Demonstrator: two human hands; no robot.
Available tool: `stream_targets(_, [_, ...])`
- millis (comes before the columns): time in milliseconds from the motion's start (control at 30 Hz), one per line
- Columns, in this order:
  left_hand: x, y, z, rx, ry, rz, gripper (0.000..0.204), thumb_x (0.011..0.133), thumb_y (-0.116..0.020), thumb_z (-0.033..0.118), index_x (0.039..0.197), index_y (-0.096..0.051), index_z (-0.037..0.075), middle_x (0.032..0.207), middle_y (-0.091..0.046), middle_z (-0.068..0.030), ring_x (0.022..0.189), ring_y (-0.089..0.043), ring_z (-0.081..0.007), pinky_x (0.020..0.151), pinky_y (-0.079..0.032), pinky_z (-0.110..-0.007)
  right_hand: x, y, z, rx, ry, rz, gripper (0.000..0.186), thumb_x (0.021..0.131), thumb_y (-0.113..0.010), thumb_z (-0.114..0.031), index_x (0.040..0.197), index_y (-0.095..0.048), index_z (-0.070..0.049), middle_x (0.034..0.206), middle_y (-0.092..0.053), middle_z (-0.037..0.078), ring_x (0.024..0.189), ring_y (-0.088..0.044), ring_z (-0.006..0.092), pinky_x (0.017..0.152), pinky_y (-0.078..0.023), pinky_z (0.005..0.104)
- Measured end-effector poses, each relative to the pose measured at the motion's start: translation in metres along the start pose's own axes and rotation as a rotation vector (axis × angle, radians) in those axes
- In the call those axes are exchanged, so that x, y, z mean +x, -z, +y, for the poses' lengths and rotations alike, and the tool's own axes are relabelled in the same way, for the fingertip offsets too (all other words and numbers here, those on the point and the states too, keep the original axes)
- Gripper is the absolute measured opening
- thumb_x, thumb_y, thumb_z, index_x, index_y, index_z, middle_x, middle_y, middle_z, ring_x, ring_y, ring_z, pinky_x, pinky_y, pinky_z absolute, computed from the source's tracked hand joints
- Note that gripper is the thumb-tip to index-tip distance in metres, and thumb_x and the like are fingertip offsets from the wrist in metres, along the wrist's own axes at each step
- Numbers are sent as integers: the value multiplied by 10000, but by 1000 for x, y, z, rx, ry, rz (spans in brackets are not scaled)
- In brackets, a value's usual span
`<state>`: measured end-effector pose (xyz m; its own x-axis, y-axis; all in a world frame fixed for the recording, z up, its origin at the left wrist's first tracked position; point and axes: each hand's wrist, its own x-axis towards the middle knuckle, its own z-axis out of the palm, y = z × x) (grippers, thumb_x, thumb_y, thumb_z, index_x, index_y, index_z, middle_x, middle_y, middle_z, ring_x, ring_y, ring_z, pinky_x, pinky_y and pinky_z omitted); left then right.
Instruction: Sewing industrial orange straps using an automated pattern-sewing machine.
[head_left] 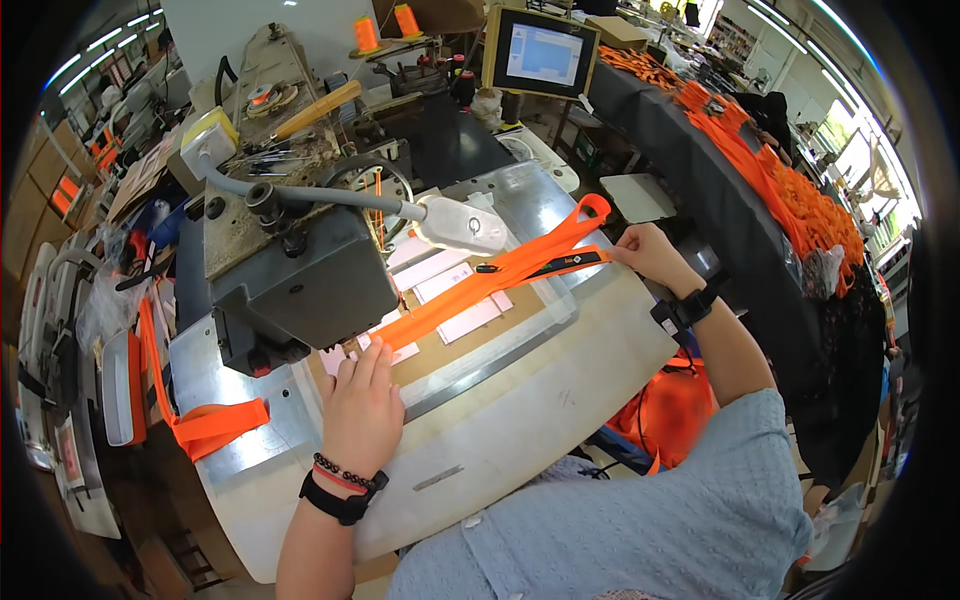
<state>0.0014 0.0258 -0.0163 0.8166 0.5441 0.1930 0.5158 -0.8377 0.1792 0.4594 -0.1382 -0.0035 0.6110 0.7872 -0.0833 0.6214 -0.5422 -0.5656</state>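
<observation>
A long, flat orange strap [440,306] lies slantwise across the work plate of an industrial sewing machine [310,285]. Near its right end it splits into a raised loop and a straight tail with a black label strip [570,264]. My right hand [652,258] pinches that tail end between thumb and fingers. On the strap's left end, close to the machine head, rest the fingertips of my left hand [362,400], with the fingers stretched out flat. Under the strap sit pale pink template pieces [470,322] on a brown board in a clear frame.
A lamp [462,225] on a bent grey arm hangs over the plate. Another orange strap [215,428] droops off the left corner. Behind stand a screen [540,55] and orange thread cones [366,34]. Orange straps [800,205] heap on the dark table at right.
</observation>
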Motion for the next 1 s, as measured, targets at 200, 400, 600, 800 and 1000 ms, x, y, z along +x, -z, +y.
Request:
stream_targets(200, [-1, 2, 1, -13, 8, 23, 488, 884, -607, 129, 1349, -546, -2, 1402, -558, -106, 1089, -566, -285, 957, -419, -458, -15, 12, -48, -55, 240, 338, 194, 958, -681, -139, 883, -577, 6, 746, -669, 71, 613, -607, 115, 565, -463, 290])
stream_targets(400, [-2, 0, -1, -13, 1, 23, 480, 885, -610, 143, 1341, -554, 4, 1404, -557, -101, 1095, -560, -278, 951, -424, -450, -45, -27, -156, 713, 517, 314, 116, 991, -642, -78, 957, -564, 1, 926, -702, 74, 727, -667, 101, 631, -506, 217])
stream_targets(600, [-1, -3, 1, 2, 4, 28, 462, 885, -622, 154, 1321, -566, 11, 1395, -562, -97, 1102, -554, -274, 941, -431, -445, -58, -77, -178, 91, 824, -2, 262, 890, -735, -107, 1132, -649, -54, 893, -633, 76, 784, -615, 229, 711, -500, 335])
stream_targets(800, [0, -5, 1, 28, 0, 29, 466, 876, -635, 160, 1313, -570, 11, 1386, -565, -97, 1072, -561, -260, 906, -436, -437, -22, -107, -195, -93, 1266, -182, 277, 888, -737, -247, 1107, -696, -82, 915, -654, 57, 869, -594, 246, 800, -495, 380])
stream_targets(1000, [-1, -2, -1, 18, 6, 4, 463, 871, -645, 162, 1295, -579, -8, 1376, -566, -100, 1068, -560, -257, 901, -443, -431, 9, -120, -228, 0, 822, -654, 280, 1000, -626, -305, 1023, -701, -36, 880, -671, 95, 803, -600, 252, 794, -499, 365])
